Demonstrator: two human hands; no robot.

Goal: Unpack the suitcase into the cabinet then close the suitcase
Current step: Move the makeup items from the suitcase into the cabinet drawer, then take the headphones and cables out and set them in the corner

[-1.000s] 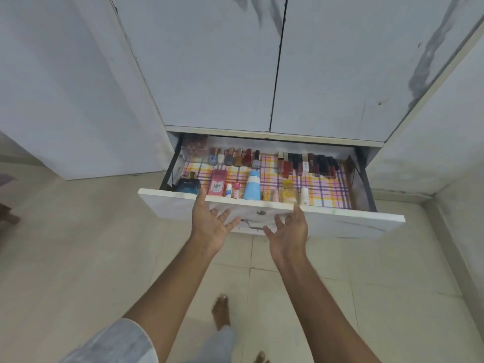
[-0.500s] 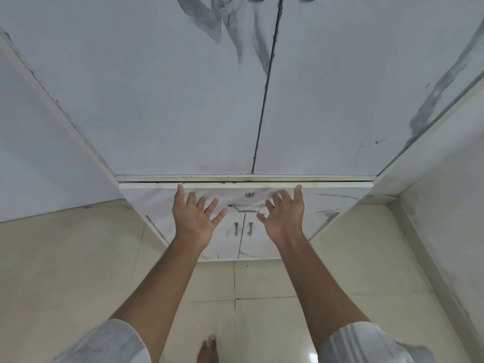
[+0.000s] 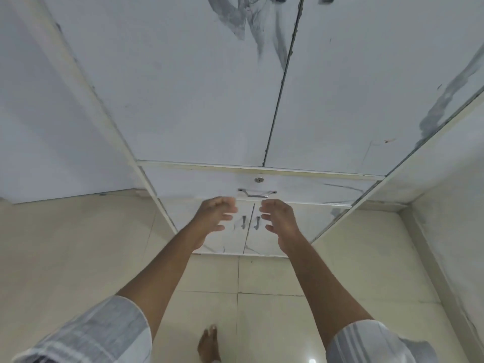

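1. A white marble-patterned cabinet filled the view, its drawer pushed flush into the front, directly beneath two tall doors that met at a dark seam.
2. On the drawer front, a small round lock sat above a metal pull handle; below the drawer, two lower doors carried a pair of short vertical handles either side of their seam.
3. Two further metal fittings showed at the top edge of the frame, on the tall doors well above the drawer; they were cut off and too small to identify.
4. Cream floor tiles spread out below the cabinet, and a bare foot stood on them under the drawer.
5. No brand, label or writing could be read anywhere on the cabinet.
6. The suitcase was out of view.
7. The left hand hovered just below the drawer, in front of the lower doors, fingers loosely curled and holding nothing; its fingertips were blurred.
8. The right hand hung beside it, also below the drawer handle, fingers spread and slightly bent, empty, not touching the cabinet.
9. Both forearms reached up from pale striped sleeves rolled to the elbow, partly covering the lower doors.
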